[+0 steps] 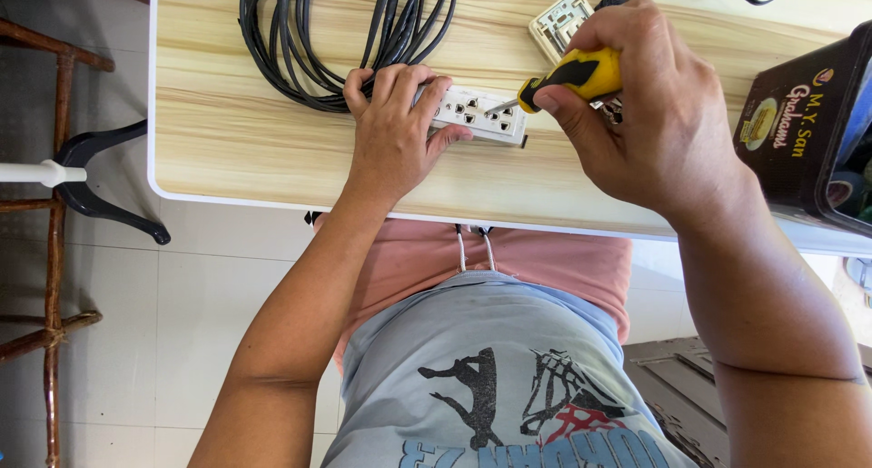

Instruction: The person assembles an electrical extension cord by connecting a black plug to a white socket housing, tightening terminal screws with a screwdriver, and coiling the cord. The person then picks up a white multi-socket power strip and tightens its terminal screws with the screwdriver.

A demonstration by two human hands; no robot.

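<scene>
the light wood-grain table (272, 150) fills the upper part of the view, its white front edge running across just above the person's lap. on its far left part lies a loose coil of black cable (318, 41), looped several times, with strands running down to the left hand. at the right edge stands a dark box (799, 132) with a printed label, partly cut off by the frame.

the right hand (649, 114) is closed tightly around the yellow-and-black handle of a screwdriver (568, 75), whose thin metal tip angles down and left onto the face of a white outlet strip (477, 114). the left hand (395, 127) rests on the left end of that strip, fingers curled over its far edge and thumb along the near side, pinning it flat to the table. the strip lies between the 2 hands, near the table's front edge, with several socket holes showing.

just behind the right hand sits a smaller beige socket part (561, 21), mostly hidden by the knuckles.
</scene>
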